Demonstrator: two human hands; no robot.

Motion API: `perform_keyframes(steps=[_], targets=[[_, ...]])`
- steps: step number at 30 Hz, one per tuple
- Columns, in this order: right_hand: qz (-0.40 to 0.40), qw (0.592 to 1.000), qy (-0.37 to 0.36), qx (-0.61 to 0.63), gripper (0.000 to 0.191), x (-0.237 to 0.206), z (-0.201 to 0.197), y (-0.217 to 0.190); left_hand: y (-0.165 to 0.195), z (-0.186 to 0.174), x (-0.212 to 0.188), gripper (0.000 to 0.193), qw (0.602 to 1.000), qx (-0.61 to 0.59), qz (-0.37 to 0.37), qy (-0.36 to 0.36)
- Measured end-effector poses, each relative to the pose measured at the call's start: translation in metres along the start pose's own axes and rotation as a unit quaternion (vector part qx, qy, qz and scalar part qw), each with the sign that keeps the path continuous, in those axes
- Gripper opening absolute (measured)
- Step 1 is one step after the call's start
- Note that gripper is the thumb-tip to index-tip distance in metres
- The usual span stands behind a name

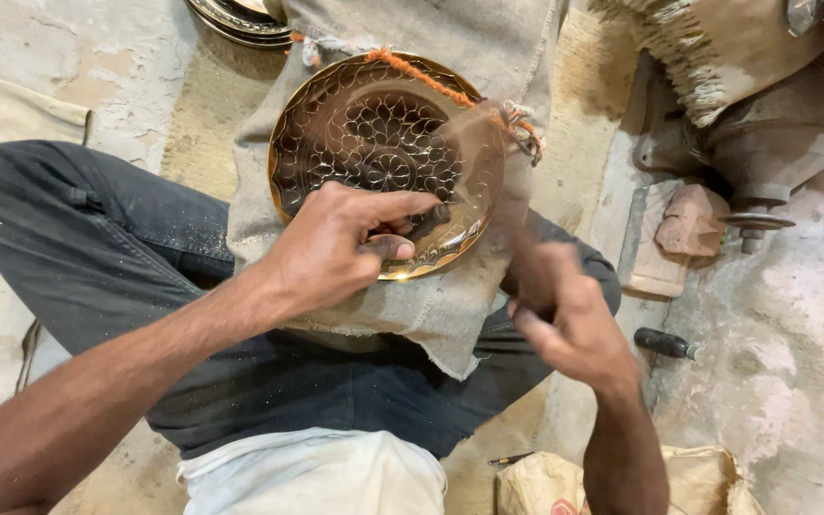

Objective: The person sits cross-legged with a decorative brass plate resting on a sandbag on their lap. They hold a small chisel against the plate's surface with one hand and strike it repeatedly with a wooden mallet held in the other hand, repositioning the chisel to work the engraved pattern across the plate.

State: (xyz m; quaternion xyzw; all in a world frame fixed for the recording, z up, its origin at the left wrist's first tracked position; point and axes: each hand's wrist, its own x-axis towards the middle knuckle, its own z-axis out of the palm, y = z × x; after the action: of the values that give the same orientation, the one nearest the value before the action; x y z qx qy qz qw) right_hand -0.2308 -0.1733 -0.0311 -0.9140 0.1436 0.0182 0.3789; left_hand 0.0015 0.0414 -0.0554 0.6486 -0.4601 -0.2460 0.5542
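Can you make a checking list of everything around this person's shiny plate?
Surface: burlap cloth over the lap.
Job's things: engraved brass plate on the cloth; orange cord across its rim.
Clutter: black-handled tool on the floor; stacked plates at the top.
Grips: left hand presses the plate; right hand is blurred, its hold unclear.
Cables: nothing seen.
Surroundings: dusty concrete floor, machine on the right.

Engraved plate (pixel 385 143) lies on burlap cloth (pixel 450 305) spread over the person's lap. Left hand (pixel 336 248) rests on plate's near rim; right hand (pixel 565 310) sits right of plate, off it. Stacked plates (pixel 236 19) behind, top left. Motor spindle (pixel 755 221) far right; tool handle (pixel 665 343) on floor right of right hand.
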Motion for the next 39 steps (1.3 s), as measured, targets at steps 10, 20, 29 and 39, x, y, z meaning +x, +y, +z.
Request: perform_keyframes(steps=[10, 20, 29, 39], targets=[[0.030, 0.999, 0.027, -0.008, 0.058, -0.010, 0.004, 0.006, 0.001, -0.004, 0.001, 0.050, 0.999, 0.008, -0.011, -0.029], [0.070, 0.991, 0.102, -0.059, 0.059, -0.017, 0.000, 0.002, 0.000, 0.003, 0.002, 0.049, 0.997, -0.029, -0.052, -0.038], [-0.011, 0.999, 0.028, -0.039, 0.059, -0.004, -0.017, -0.007, -0.001, 0.005, 0.000, 0.045, 0.999, -0.021, -0.018, -0.016], [-0.137, 0.986, 0.006, -0.094, 0.051, 0.011, -0.014, -0.018, 0.000, 0.008, 0.000, 0.045, 0.999, -0.015, -0.047, 0.001]])
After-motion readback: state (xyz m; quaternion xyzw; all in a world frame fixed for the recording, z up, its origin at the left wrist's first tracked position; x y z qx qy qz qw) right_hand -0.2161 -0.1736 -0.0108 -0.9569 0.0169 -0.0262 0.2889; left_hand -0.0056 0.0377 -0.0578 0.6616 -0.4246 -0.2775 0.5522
